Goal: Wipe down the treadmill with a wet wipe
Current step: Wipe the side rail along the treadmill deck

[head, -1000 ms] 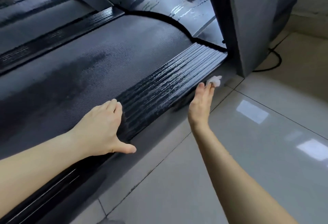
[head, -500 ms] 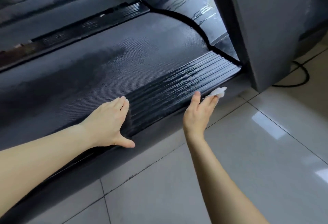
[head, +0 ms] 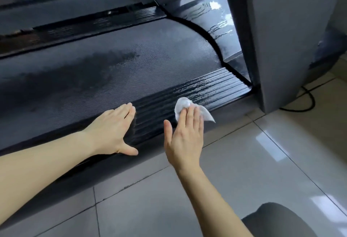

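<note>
The treadmill's dark woven belt (head: 105,71) runs across the view, with a ribbed black side rail (head: 210,86) along its near edge, glistening wet toward the right. My right hand (head: 185,133) lies flat with straight fingers pressing a white wet wipe (head: 183,105) onto the ribbed rail. My left hand (head: 112,129) rests flat on the rail and belt edge just to the left, fingers together, thumb spread over the rail's outer side.
A grey upright post (head: 285,35) rises at the right end of the rail. The wet motor cover (head: 212,20) lies behind it. A black cable (head: 308,101) curls on the glossy tiled floor (head: 262,161). My dark-clad knee (head: 281,219) shows at bottom right.
My right hand with the wipe has slid left along the rail, from near the post toward my left hand, and now lies flat on top. The left hand stayed put.
</note>
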A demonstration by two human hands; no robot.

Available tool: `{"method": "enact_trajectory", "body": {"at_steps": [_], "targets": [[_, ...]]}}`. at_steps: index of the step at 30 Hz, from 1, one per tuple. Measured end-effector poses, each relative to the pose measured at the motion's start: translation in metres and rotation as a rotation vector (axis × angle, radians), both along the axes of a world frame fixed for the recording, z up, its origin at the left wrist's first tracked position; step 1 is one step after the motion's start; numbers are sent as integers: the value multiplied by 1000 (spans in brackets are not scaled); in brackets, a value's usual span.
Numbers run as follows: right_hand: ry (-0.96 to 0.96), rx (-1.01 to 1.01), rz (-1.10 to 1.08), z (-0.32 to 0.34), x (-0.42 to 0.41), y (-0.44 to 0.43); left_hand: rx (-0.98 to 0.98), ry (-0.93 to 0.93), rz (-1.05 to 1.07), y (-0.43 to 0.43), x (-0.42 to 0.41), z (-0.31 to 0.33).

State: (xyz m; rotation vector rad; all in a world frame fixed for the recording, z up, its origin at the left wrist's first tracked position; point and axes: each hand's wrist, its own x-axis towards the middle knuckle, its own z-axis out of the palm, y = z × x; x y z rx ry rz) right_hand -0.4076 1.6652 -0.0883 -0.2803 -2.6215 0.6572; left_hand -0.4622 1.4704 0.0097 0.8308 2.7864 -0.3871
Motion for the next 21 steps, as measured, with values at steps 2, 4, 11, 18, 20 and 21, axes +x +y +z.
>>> {"method": "enact_trajectory", "body": {"at_steps": [2, 4, 11, 18, 20, 21], "targets": [[-60, 121, -19, 8, -26, 43, 10, -4, -11, -1, -1, -4], [-170, 190, -63, 15, -47, 93, 30, -3, -5, -1, -1, -8], [-146, 272, 195, 27, -24, 31, 63, -59, 19, -9, -3, -12], [-88, 300, 561, 40, -47, 29, -9, -109, 28, 12, -31, 11], [-203, 322, 393, 42, -75, 80, -19, -127, 46, 15, -34, 13], [-270, 338, 312, 44, -89, 108, -9, -134, 59, 15, -35, 13]]}}
